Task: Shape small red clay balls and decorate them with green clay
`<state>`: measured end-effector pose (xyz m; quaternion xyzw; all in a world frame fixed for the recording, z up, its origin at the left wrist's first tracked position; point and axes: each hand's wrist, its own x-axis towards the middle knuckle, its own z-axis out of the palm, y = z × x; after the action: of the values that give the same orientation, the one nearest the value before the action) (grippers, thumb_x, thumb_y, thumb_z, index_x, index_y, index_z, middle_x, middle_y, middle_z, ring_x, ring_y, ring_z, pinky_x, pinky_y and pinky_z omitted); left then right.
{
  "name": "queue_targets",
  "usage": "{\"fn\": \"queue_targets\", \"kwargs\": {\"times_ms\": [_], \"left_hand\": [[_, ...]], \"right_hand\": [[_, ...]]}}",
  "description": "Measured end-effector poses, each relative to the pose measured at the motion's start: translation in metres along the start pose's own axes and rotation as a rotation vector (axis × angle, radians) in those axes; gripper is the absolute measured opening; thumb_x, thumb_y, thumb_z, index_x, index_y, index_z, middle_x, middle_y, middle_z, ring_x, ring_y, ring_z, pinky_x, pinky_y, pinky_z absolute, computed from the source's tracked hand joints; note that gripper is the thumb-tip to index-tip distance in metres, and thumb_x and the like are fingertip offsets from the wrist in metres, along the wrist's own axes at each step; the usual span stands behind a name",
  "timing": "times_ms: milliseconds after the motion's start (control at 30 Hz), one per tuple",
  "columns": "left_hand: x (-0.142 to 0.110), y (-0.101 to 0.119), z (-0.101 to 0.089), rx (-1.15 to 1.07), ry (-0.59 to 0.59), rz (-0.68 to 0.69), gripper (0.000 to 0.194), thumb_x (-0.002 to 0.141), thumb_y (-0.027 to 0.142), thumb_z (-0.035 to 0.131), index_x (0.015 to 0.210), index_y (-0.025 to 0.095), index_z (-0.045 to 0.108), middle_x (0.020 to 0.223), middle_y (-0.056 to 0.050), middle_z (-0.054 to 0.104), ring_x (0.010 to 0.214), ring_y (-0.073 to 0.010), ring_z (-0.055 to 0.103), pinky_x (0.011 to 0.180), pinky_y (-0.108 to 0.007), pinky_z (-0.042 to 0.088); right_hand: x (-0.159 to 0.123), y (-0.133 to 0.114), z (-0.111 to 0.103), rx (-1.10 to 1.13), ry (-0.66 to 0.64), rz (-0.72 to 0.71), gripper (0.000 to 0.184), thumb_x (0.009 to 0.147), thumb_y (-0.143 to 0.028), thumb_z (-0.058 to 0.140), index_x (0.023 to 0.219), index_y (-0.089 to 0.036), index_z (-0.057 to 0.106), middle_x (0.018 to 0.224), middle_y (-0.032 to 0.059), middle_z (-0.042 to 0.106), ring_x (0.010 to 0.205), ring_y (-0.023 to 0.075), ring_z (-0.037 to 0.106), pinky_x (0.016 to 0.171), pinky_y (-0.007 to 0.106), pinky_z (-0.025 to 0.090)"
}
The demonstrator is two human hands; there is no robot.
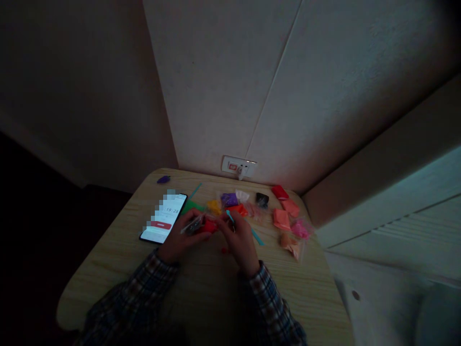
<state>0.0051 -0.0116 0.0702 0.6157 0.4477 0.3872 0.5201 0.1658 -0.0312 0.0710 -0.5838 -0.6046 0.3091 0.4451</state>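
Note:
My left hand is closed around a clear plastic bag with red modelling clay showing at its opening. Opposite it, my right hand is curled, its fingertips at the red clay. A thin turquoise modelling tool sticks up from between the right hand's fingers. Beneath that hand lies a small red bit on the table. Just behind the hands are a green piece, a yellow packet and an orange-red packet. The dim light blurs finer detail.
On the wooden table, a lit phone lies left of my hands. Several clay packets, including a black one and a pink one, lie at right. A purple piece sits far left. A wall socket is behind.

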Motion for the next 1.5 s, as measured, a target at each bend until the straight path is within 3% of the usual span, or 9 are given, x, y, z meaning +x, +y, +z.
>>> {"fn": "queue_targets", "kwargs": {"times_ms": [233,400,667,1233,1500], "left_hand": [[-0.001,-0.004,0.0,-0.049,-0.017,-0.008,0.025,0.068,0.027,0.071,0.076,0.021,0.048,0.077,0.002,0.057,0.071,-0.0157,0.054,0.065,-0.026,0.045],[0.004,-0.012,0.0,-0.095,0.087,0.004,0.019,0.074,0.027,0.068,0.077,0.02,0.051,0.079,0.002,0.056,0.075,-0.0146,0.055,0.07,-0.026,0.045],[0.005,-0.008,0.0,-0.105,0.136,0.01,0.02,0.073,0.026,0.069,0.074,0.019,0.051,0.073,0.003,0.058,0.068,-0.0137,0.055,0.066,-0.026,0.045],[0.002,-0.008,0.001,-0.072,0.105,0.054,0.015,0.074,0.021,0.067,0.073,0.018,0.053,0.074,0.002,0.057,0.069,-0.0135,0.053,0.065,-0.024,0.043],[0.005,-0.004,-0.001,-0.006,0.23,0.09,0.011,0.073,0.021,0.067,0.07,0.017,0.057,0.069,0.003,0.055,0.065,-0.0133,0.052,0.063,-0.024,0.043]], "right_hand": [[-0.001,-0.003,-0.001,0.019,0.016,0.014,0.013,0.081,-0.028,0.056,0.073,-0.018,0.057,0.064,-0.0023,0.054,0.056,0.0112,0.045,0.053,0.023,0.035],[-0.003,-0.007,-0.001,0.023,-0.011,0.001,0.016,0.082,-0.029,0.057,0.07,-0.018,0.055,0.064,-0.0012,0.055,0.059,0.0125,0.047,0.055,0.024,0.036],[-0.006,-0.006,0.005,0.007,-0.023,-0.003,0.012,0.08,-0.026,0.06,0.072,-0.017,0.059,0.065,-0.0018,0.052,0.058,0.0119,0.045,0.054,0.024,0.034],[-0.006,-0.003,0.009,0.042,-0.032,-0.073,0.012,0.08,-0.023,0.061,0.072,-0.019,0.054,0.072,-0.0012,0.052,0.068,0.013,0.05,0.06,0.024,0.038],[-0.003,0.005,0.007,0.007,0.013,-0.016,0.01,0.08,-0.025,0.062,0.076,-0.017,0.059,0.071,-0.0007,0.054,0.063,0.0126,0.047,0.059,0.025,0.036]]}}
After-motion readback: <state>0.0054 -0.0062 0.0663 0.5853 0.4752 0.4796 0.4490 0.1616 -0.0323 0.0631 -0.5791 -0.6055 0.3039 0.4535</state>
